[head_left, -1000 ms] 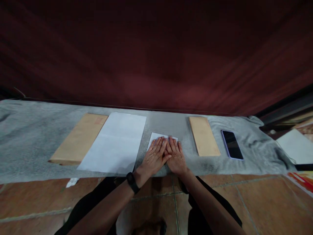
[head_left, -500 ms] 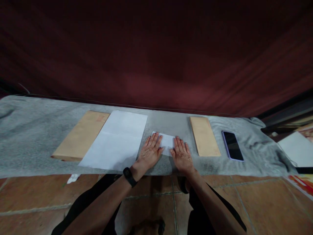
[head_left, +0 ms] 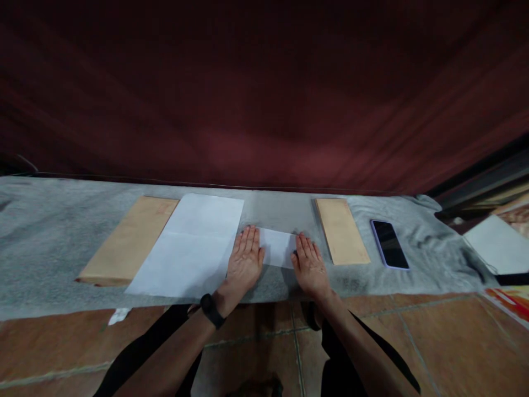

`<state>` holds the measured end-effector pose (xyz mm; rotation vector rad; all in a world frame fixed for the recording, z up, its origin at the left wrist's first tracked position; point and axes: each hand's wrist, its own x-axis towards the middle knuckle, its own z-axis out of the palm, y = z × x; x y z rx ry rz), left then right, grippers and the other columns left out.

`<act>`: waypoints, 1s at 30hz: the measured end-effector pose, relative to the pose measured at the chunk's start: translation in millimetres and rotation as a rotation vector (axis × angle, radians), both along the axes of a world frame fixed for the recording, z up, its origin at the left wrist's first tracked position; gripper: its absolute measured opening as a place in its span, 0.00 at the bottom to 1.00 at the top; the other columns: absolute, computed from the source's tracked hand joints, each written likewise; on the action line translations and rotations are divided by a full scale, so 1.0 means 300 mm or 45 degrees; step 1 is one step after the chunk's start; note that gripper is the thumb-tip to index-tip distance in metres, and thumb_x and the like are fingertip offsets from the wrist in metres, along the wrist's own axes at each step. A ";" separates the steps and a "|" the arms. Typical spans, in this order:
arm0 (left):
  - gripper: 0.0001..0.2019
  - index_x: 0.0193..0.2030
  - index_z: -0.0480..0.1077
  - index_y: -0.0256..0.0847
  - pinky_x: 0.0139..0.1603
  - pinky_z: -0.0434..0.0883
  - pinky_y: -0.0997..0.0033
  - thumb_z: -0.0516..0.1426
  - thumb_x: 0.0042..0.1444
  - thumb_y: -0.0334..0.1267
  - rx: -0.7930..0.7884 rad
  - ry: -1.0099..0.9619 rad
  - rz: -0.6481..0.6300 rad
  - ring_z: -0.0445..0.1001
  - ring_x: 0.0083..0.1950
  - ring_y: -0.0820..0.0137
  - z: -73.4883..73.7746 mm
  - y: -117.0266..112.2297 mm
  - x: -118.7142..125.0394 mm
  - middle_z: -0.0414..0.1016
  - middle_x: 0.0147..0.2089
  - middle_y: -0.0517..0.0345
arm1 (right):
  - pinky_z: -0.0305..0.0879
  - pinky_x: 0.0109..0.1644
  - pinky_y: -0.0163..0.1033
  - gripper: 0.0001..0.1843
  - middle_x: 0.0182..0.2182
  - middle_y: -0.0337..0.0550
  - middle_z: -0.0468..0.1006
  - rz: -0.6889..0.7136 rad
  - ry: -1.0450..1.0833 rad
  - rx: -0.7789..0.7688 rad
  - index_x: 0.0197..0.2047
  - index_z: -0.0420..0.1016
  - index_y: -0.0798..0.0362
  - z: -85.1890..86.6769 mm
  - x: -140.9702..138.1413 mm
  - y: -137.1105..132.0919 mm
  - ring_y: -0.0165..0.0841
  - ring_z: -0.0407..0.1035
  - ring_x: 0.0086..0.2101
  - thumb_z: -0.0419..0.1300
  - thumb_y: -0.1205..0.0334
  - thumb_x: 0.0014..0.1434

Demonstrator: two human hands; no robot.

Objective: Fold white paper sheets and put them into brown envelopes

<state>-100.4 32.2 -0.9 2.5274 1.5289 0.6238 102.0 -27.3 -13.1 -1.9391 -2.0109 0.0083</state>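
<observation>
A small white folded paper (head_left: 278, 248) lies flat on the grey cloth between my hands. My left hand (head_left: 244, 259) rests flat on its left end, fingers stretched out and pointing away from me. At the right end, my right hand (head_left: 309, 264) lies flat too, its fingertips at the paper's edge. Both palms face down and grip nothing. Just left of my left hand is a large white sheet of paper (head_left: 190, 248) with a faint crease across it. The parts of the folded paper under my fingers are hidden.
Brown envelopes (head_left: 130, 242) lie partly under the big sheet's left side. More brown envelopes (head_left: 343, 231) are stacked on the right, beside a phone (head_left: 389, 244) in a purple case. Grey cloth (head_left: 37, 248) covers the long surface. A dark red curtain (head_left: 248, 110) hangs behind it.
My left hand has slid left along the folded paper, baring more of its middle. My right hand has hardly moved. The whole view has shifted slightly.
</observation>
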 end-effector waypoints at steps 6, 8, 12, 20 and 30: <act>0.30 0.74 0.51 0.31 0.76 0.51 0.50 0.45 0.66 0.33 -0.021 0.077 -0.294 0.48 0.77 0.60 0.003 -0.029 0.054 0.54 0.75 0.42 | 0.46 0.73 0.54 0.31 0.72 0.53 0.55 0.185 0.039 -0.029 0.76 0.46 0.57 -0.002 -0.093 0.022 0.41 0.49 0.70 0.41 0.56 0.74; 0.29 0.73 0.52 0.30 0.76 0.50 0.50 0.45 0.65 0.33 -0.025 0.119 -0.271 0.48 0.77 0.59 -0.003 -0.022 0.059 0.54 0.75 0.41 | 0.45 0.73 0.54 0.31 0.71 0.53 0.56 0.157 0.012 -0.022 0.75 0.48 0.58 -0.012 -0.108 0.027 0.41 0.49 0.70 0.42 0.55 0.74; 0.28 0.72 0.55 0.30 0.76 0.50 0.51 0.45 0.66 0.34 -0.030 0.146 -0.211 0.50 0.77 0.59 -0.011 0.003 0.055 0.55 0.75 0.41 | 0.45 0.73 0.54 0.32 0.71 0.56 0.56 0.116 -0.049 0.001 0.74 0.51 0.61 -0.023 -0.103 0.035 0.43 0.50 0.70 0.44 0.53 0.74; 0.29 0.73 0.54 0.28 0.75 0.53 0.50 0.43 0.69 0.41 -0.037 0.072 -0.092 0.51 0.76 0.57 -0.028 0.029 0.022 0.54 0.75 0.40 | 0.46 0.72 0.56 0.35 0.71 0.60 0.55 0.054 -0.092 0.019 0.74 0.48 0.64 -0.028 -0.067 0.029 0.47 0.50 0.70 0.44 0.51 0.73; 0.29 0.73 0.54 0.29 0.75 0.54 0.53 0.42 0.71 0.44 -0.044 0.200 0.002 0.52 0.76 0.58 -0.027 0.040 0.009 0.54 0.75 0.41 | 0.47 0.72 0.56 0.33 0.71 0.58 0.54 0.019 -0.107 -0.021 0.74 0.49 0.63 -0.022 -0.018 0.011 0.47 0.51 0.70 0.45 0.53 0.73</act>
